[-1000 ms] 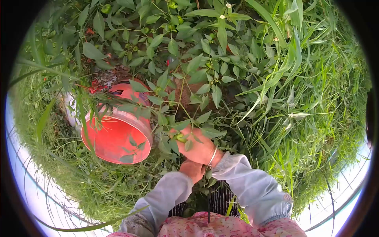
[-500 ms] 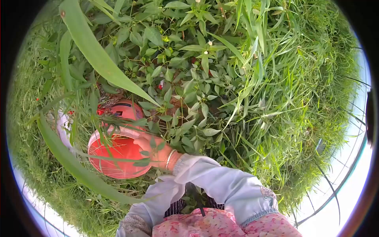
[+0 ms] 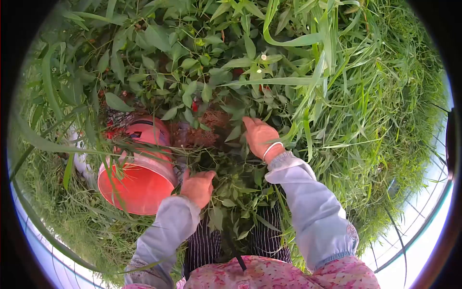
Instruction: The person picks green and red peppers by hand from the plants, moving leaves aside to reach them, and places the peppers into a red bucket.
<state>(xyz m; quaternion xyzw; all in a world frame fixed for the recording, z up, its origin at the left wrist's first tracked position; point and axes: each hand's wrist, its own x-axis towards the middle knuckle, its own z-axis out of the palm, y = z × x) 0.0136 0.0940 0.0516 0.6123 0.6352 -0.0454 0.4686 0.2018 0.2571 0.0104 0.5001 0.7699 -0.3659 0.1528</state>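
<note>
My left hand [image 3: 197, 188] is low among the leaves, just right of the bucket's rim, with its visible fingers spread apart and nothing seen between them. Farther up and to the right, my right hand [image 3: 261, 137] reaches into a leafy pepper plant [image 3: 236, 101]; leaves hide its fingertips, so its grip does not show. A pink-red bucket [image 3: 137, 188] lies tipped on its side, its mouth facing me and its visible inside bare. Small red peppers [image 3: 195, 106] show between the leaves beyond my hands.
Long grass blades [image 3: 62, 149] cross in front of the bucket. Dense grass [image 3: 375, 120] grows along the right side. Brown soil [image 3: 209, 127] shows under the plants between bucket and right hand. Something whitish [image 3: 81, 154] lies left of the bucket, partly covered by grass.
My right hand has left the bucket's rim and moved up and right into the plant. My left hand has come into view beside the bucket.
</note>
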